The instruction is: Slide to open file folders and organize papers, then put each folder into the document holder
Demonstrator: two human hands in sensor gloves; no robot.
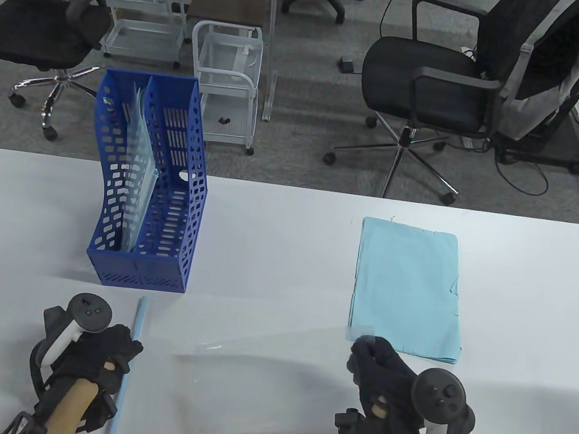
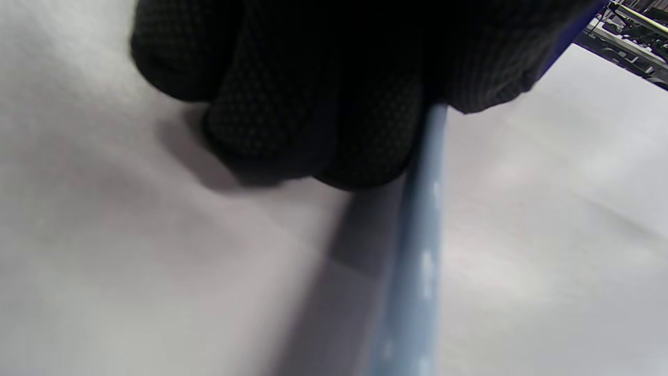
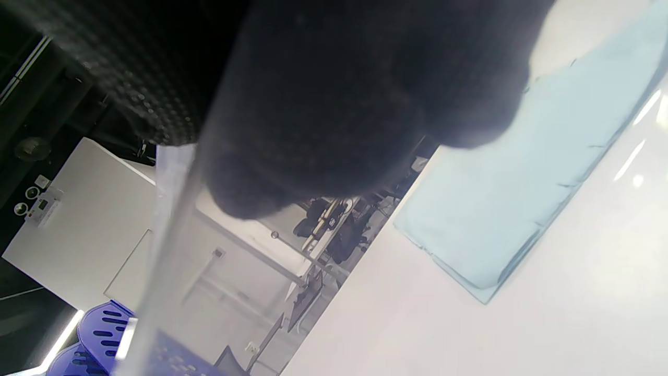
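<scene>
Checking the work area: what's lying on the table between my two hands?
Table view: the clear folder cover spans between left hand and right hand.

Left hand (image 2: 323, 78): gloved fingers (image 2: 360, 141) curled around the pale blue slide bar (image 2: 417, 261), knuckles resting on the white table (image 2: 130, 261). The bar extends toward the bottom edge.

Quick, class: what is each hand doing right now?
Left hand: grips the blue slide bar.
Right hand: pinches a corner of the clear folder sheet.
</scene>
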